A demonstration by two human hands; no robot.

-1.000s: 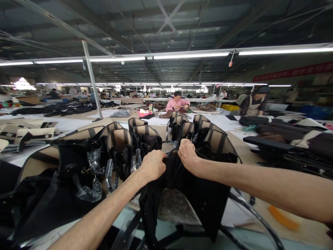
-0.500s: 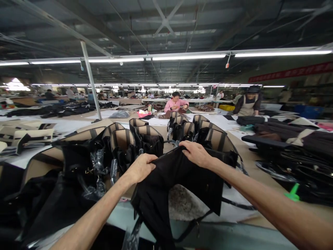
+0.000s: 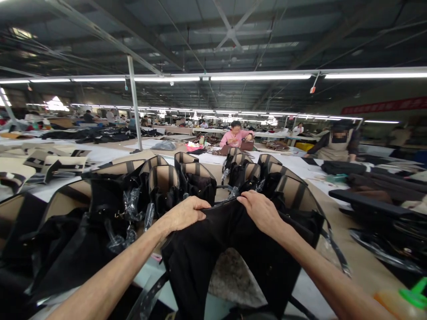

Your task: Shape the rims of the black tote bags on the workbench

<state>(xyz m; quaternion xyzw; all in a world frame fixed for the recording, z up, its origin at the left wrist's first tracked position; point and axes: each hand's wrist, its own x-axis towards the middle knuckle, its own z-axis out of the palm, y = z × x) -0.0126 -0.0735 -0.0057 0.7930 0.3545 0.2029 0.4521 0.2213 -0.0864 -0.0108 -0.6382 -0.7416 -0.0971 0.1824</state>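
Note:
Between my two hands a black bag hangs by its upper edge in front of me. My left hand pinches that edge on the left, thumb and fingers closed on the fabric. On the right, my right hand grips the same edge with bent fingers. The bag's sides droop into an arch, and a strap trails at the lower left. Through the arch shows a grey, stained rounded surface. Just beyond my hands stand several black bags with tan insides, some with plastic-wrapped handles.
More black bags crowd the table at left. At right lie dark stacked pieces and a bottle with a green cap. Two co-workers, one in a pink top and one in an apron, are across the table.
The view has turned left, so the surroundings sit further right. Both hands keep hold of the bag's edge, and the bag's sides have shifted lower in view. The green-capped bottle shows more.

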